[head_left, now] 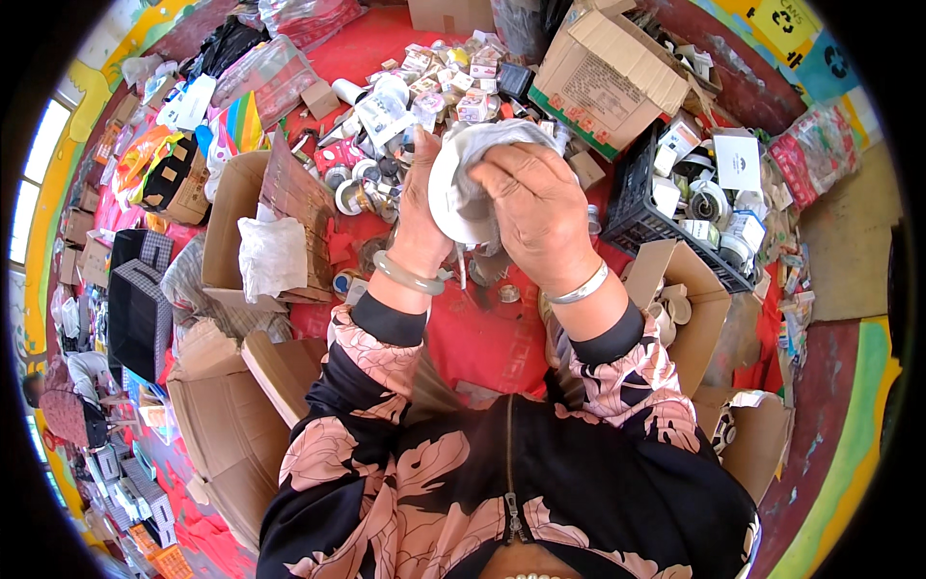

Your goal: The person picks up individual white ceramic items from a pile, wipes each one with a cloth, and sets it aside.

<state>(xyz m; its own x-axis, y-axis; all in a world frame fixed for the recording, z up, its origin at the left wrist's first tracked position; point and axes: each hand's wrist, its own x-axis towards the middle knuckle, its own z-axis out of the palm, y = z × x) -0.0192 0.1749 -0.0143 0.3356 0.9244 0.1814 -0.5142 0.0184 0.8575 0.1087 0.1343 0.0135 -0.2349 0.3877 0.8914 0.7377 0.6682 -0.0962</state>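
My left hand point(422, 207) grips the side of a white round fixture with a wide rim point(450, 198), raised in front of my chest. A short pale lead or stem point(462, 270) hangs below it. My right hand point(531, 198) is closed on a whitish-grey cloth point(511, 135), with the fingers pressing it into the fixture's hollow. The cloth also drapes over the far edge and hides part of the fixture. Beyond my hands lies a heap of small cartons point(449, 77) and round white-and-metal fittings point(362, 188) on a red floor covering point(463, 338).
A black plastic crate point(617, 227) full of round fittings and cartons stands at right. Nearby are open cardboard boxes point(699, 318) with white cups inside. At left, a white cloth point(273, 259) hangs over a cardboard box point(231, 207). A large carton point(603, 82) leans at the back.
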